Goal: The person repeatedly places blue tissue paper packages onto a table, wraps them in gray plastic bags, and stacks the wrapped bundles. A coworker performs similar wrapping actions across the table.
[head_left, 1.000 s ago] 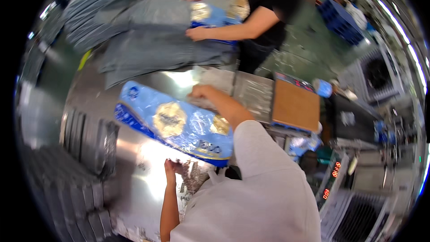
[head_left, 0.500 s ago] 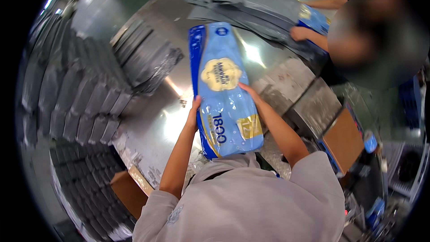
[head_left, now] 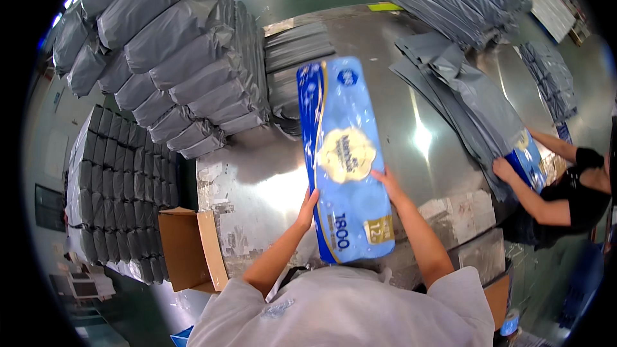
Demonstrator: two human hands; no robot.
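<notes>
Both hands are gripping a long blue plastic-wrapped pack (head_left: 344,160) by its near end: the left hand (head_left: 307,209) is pressing its fingers against the pack's left edge at about 8 o'clock, and the right hand (head_left: 387,182) is lying flat on the glossy film at about 4 o'clock. The pack is oblong and soft-sided, with a pale round emblem at its middle, and is stretching away toward 12 o'clock over a shiny steel table (head_left: 257,186). At 10 o'clock, smooth grey poly mailer packages (head_left: 173,58) are sitting stacked just beside the pack's far left corner. At 2 o'clock, flat grey mailer bags (head_left: 463,90) are lying fanned out, with bare metal between. An open cardboard box (head_left: 189,247) is standing at 8 o'clock beyond the table's edge. At 3 o'clock a co-worker's hand (head_left: 504,170) is pressing on the mailer bags.
</notes>
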